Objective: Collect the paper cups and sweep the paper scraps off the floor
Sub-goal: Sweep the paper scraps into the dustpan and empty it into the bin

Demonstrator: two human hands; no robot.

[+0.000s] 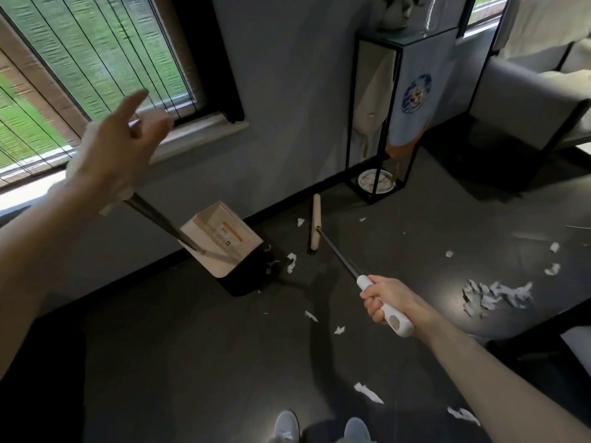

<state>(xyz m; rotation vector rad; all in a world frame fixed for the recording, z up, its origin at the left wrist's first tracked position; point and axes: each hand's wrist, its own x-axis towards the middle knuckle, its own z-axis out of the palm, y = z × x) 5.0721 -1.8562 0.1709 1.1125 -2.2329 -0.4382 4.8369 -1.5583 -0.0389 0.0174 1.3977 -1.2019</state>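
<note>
The paper scraps (291, 262) lie scattered over the dark floor (192, 346). A few are just beside the dustpan (224, 241), a thick heap (499, 294) sits well to the right, and more lie near the shoes (287, 423). No paper cups show plainly. The broom (315, 223) has its head down near the wall (287, 91), its white grip clenched in the right hand (383, 302). The left hand (118, 148) is blurred, forefinger and thumb spread. The dustpan's rod runs under its palm, with something white beneath. Whether the hidden fingers close on the rod I cannot tell.

A loose hold there could let the tilted dustpan swing or drop, spilling anything in it. A quick stroke would likely flick the light scraps past the pan's mouth or under the stand (377, 123). Those near the feet may get trodden on and carried about.

The middle of the floor is open, as is the way to the heap. The wall, the stand's legs and the sofa (527, 100) hem the far side.
</note>
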